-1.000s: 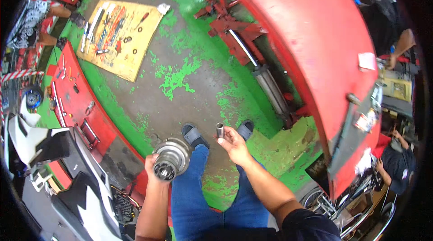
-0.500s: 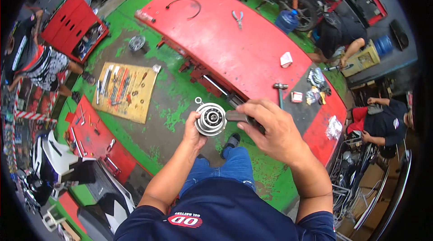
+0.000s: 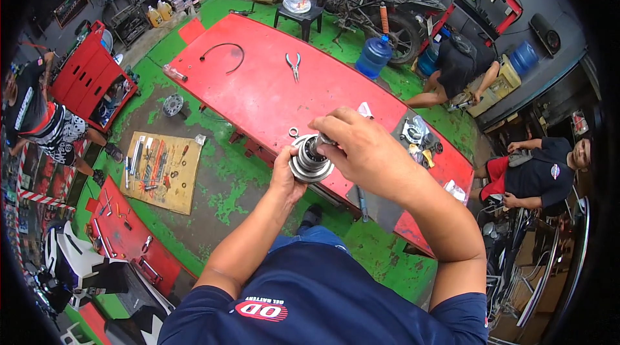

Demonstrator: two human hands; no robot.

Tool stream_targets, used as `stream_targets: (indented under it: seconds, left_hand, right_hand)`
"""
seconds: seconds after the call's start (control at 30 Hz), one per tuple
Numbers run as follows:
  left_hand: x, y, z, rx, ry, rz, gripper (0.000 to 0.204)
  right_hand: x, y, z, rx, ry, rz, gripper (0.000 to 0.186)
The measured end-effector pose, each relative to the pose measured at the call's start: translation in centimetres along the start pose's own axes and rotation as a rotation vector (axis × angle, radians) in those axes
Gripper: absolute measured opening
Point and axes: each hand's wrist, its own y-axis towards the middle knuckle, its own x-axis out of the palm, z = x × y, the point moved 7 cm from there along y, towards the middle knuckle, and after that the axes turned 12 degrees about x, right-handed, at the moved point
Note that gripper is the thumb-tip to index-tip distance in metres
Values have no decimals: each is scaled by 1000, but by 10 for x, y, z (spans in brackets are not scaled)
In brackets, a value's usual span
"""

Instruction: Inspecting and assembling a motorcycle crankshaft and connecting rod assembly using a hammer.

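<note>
My left hand is closed around a round, shiny metal bearing housing, cupping it from the left and below in front of my body. From above, my right hand grips a short grey metal cylinder by its upper part. Its lower end meets the middle of the housing, where my fingers partly hide the contact. A small metal ring shows just past the housing's far rim; I cannot tell whether it is held. Below my right forearm lies a hammer handle, its head hidden.
The long red table bears pliers, a curved black cable and bagged parts. Tools lie on floor cardboard and a red board. People are at left, back right and right.
The view has tilted up and shifted. My right hand has brought the metal cylinder from the housing's right side to over its middle, and the cylinder now stands more upright. My left hand keeps its hold.
</note>
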Motion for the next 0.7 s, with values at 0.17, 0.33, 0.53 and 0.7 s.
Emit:
stream_targets:
  seconds: [0.17,0.33,0.53,0.7]
  left_hand:
    - [31,31,-19,3,7,-3,43]
    - [52,52,-35,-13,-5,-62,50]
    - [49,73,-54,-71,60,-59,57]
    - [51,78,-61,-102,76,-59,56]
  right_hand:
    - [-30,11,42,18,-10,37,36]
    - [-44,14,71,67,7,46,43]
    - [-52,15,94,191,-10,-8,57]
    - [-59,13,106,222,23,-10,72]
